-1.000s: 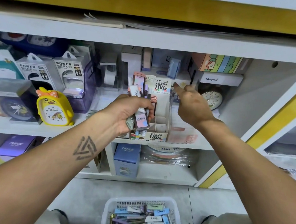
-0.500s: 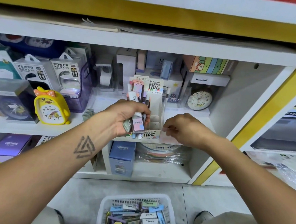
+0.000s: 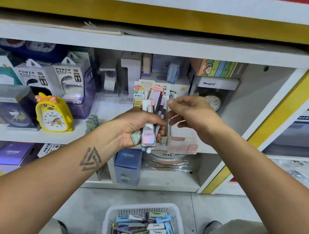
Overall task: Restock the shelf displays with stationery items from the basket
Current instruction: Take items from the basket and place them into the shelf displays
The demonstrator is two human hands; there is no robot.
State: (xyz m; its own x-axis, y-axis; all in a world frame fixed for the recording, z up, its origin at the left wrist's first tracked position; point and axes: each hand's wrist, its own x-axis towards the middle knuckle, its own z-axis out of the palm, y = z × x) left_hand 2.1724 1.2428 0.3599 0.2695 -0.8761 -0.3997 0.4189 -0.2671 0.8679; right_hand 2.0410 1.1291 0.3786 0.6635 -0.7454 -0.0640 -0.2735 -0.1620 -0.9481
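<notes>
A bundle of lead cases (image 3: pixel 149 133) is gripped by the left hand (image 3: pixel 135 126); the right hand (image 3: pixel 189 114) reaches over, fingers loose, nothing visibly held; the basket (image 3: pixel 116 210), lower centre, is left well stocked.

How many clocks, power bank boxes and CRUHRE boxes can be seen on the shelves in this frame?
Clocks: 2 (yellow duck clock, round clock)
Power bank boxes: 2 ()
CRUHRE boxes: 2 (blue, purple)
Total: 6
</notes>
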